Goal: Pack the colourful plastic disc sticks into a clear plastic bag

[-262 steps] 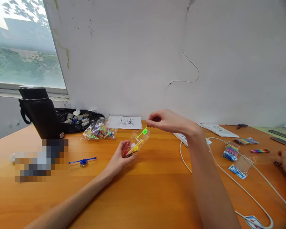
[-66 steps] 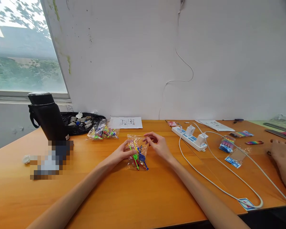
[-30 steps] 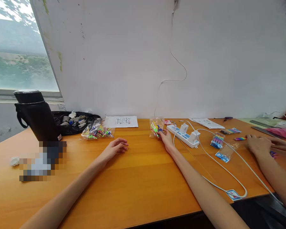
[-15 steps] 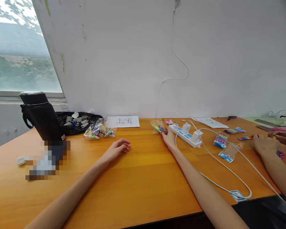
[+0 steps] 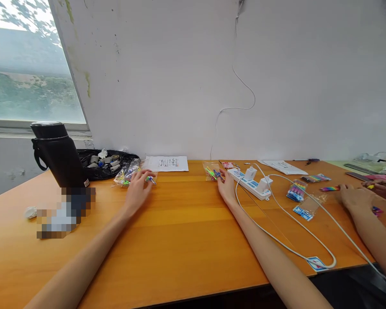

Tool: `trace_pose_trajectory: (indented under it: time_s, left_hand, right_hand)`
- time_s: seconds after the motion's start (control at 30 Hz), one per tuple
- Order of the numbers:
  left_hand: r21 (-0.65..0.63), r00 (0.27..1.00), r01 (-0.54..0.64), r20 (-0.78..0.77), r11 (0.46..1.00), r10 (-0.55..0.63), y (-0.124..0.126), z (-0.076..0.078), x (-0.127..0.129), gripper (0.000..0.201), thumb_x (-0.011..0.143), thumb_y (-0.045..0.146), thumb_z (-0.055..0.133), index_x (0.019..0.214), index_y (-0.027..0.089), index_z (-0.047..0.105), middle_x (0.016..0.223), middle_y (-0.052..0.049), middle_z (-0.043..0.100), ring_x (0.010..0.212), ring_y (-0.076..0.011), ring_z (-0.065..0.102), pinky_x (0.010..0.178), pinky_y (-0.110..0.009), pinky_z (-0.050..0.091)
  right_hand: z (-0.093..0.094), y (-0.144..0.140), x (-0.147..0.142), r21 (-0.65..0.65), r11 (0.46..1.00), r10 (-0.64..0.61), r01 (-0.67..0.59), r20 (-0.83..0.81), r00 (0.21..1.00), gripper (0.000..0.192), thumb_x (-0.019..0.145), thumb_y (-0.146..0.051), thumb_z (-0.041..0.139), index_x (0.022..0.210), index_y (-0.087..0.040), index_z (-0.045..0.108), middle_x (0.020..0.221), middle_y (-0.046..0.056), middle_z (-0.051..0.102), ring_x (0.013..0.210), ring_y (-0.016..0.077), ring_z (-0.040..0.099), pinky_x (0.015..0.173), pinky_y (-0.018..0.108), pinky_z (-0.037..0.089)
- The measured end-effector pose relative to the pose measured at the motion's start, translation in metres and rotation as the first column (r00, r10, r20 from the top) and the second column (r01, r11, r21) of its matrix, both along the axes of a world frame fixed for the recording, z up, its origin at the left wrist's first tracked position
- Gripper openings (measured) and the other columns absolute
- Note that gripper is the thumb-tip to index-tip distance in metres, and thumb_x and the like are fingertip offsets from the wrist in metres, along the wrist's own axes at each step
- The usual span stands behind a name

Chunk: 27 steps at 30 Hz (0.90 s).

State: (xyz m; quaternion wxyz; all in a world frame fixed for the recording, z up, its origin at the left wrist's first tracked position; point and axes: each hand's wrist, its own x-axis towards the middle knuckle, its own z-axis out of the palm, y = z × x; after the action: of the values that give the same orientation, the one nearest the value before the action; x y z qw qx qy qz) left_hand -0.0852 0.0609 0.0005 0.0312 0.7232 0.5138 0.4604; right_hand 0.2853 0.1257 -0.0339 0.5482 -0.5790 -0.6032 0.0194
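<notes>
A small clear bag (image 5: 212, 171) filled with colourful plastic picks lies flat at the back of the orange table (image 5: 186, 240), just left of a white power strip (image 5: 252, 180). My right hand (image 5: 227, 188) rests on the table beside it, fingertips at the bag's right edge, holding nothing. My left hand (image 5: 137, 189) is stretched out to the back left. Its fingers lie spread on a pile of clear bags (image 5: 128, 174) holding similar coloured picks, and I see no grip on any of them.
A black flask (image 5: 57, 153) and a black bag of small parts (image 5: 107, 162) stand at the back left. A printed sheet (image 5: 167, 163) lies by the wall. A white cable (image 5: 292, 246) loops right. A co-worker's hands (image 5: 357, 198) work near rainbow packets (image 5: 295, 191).
My right hand carried the filled bag to the back beside the power strip, laid it down and let go. My left hand moved from mid-table to the pile of bags.
</notes>
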Motion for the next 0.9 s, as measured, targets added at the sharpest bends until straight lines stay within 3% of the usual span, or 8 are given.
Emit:
trace_pose_trajectory:
  time_s: [0.1, 0.2, 0.37, 0.57, 0.7, 0.8, 0.9]
  left_hand:
    - [0.036, 0.946, -0.243, -0.213, 0.969, 0.245, 0.010, -0.008, -0.030, 0.035, 0.089, 0.030, 0.048, 0.119, 0.027, 0.066, 0.149, -0.011, 0.040, 0.139, -0.0380, 0.028, 0.113, -0.056, 0.026]
    - [-0.047, 0.894, -0.341, -0.326, 0.939, 0.308, 0.017, -0.019, -0.044, 0.040, 0.090, 0.034, 0.047, 0.126, 0.030, 0.062, 0.149, -0.011, 0.042, 0.140, -0.0397, 0.027, 0.111, -0.059, 0.026]
    - [-0.034, 0.874, -0.345, -0.375, 0.938, 0.308, 0.021, -0.025, -0.042, 0.044, 0.091, 0.031, 0.043, 0.133, 0.026, 0.056, 0.145, -0.009, 0.050, 0.137, -0.0341, 0.037, 0.114, -0.057, 0.023]
    - [0.013, 0.907, -0.302, -0.305, 0.953, 0.291, 0.027, -0.024, -0.044, 0.046, 0.091, 0.030, 0.042, 0.134, 0.017, 0.054, 0.145, -0.012, 0.053, 0.138, -0.0324, 0.038, 0.118, -0.054, 0.020]
    - [0.099, 0.957, -0.170, -0.222, 0.980, 0.189, 0.021, -0.008, -0.034, 0.048, 0.091, 0.031, 0.045, 0.137, 0.017, 0.051, 0.145, -0.011, 0.052, 0.140, -0.0309, 0.036, 0.117, -0.049, 0.026]
    - [0.153, 0.983, 0.060, -0.181, 0.986, -0.032, 0.003, 0.012, -0.009, 0.048, 0.094, 0.028, 0.043, 0.142, 0.021, 0.047, 0.149, -0.006, 0.047, 0.144, -0.0264, 0.031, 0.119, -0.045, 0.026]
    - [0.109, 0.949, 0.294, -0.150, 0.950, -0.277, -0.020, 0.025, 0.020, 0.047, 0.096, 0.027, 0.044, 0.142, 0.025, 0.048, 0.150, -0.004, 0.047, 0.145, -0.0248, 0.031, 0.121, -0.043, 0.022]
  right_hand:
    - [0.001, -0.005, -0.003, -0.025, 0.999, 0.041, -0.042, -0.021, 0.999, 0.042, 0.082, -0.024, 0.047, 0.121, -0.016, 0.062, 0.121, 0.013, 0.063, 0.113, 0.0266, 0.055, 0.100, 0.044, 0.043]
    - [0.002, -0.007, -0.005, -0.032, 0.997, 0.075, -0.076, -0.050, 0.996, 0.040, 0.082, -0.024, 0.047, 0.117, -0.018, 0.064, 0.117, 0.012, 0.064, 0.105, 0.0248, 0.059, 0.095, 0.042, 0.047]
    - [0.002, -0.007, -0.008, -0.032, 0.995, 0.094, -0.096, -0.059, 0.994, 0.038, 0.081, -0.023, 0.048, 0.115, -0.017, 0.065, 0.115, 0.011, 0.066, 0.101, 0.0244, 0.061, 0.094, 0.043, 0.048]
    - [0.003, -0.008, -0.009, -0.042, 0.993, 0.104, -0.107, -0.065, 0.992, 0.039, 0.082, -0.022, 0.048, 0.117, -0.015, 0.064, 0.115, 0.013, 0.066, 0.102, 0.0248, 0.061, 0.090, 0.041, 0.050]
    - [0.005, -0.010, -0.011, -0.037, 0.993, 0.112, -0.115, -0.080, 0.991, 0.038, 0.082, -0.021, 0.049, 0.116, -0.016, 0.065, 0.115, 0.012, 0.066, 0.101, 0.0236, 0.061, 0.091, 0.040, 0.048]
    - [0.011, -0.016, -0.019, -0.025, 0.985, 0.166, -0.169, -0.093, 0.982, 0.033, 0.083, -0.022, 0.048, 0.110, -0.018, 0.066, 0.115, 0.010, 0.066, 0.099, 0.0222, 0.061, 0.090, 0.039, 0.048]
    - [0.021, -0.028, -0.034, -0.019, 0.956, 0.289, -0.293, -0.113, 0.951, 0.028, 0.087, -0.025, 0.047, 0.107, -0.020, 0.067, 0.115, 0.008, 0.066, 0.101, 0.0209, 0.061, 0.086, 0.036, 0.048]
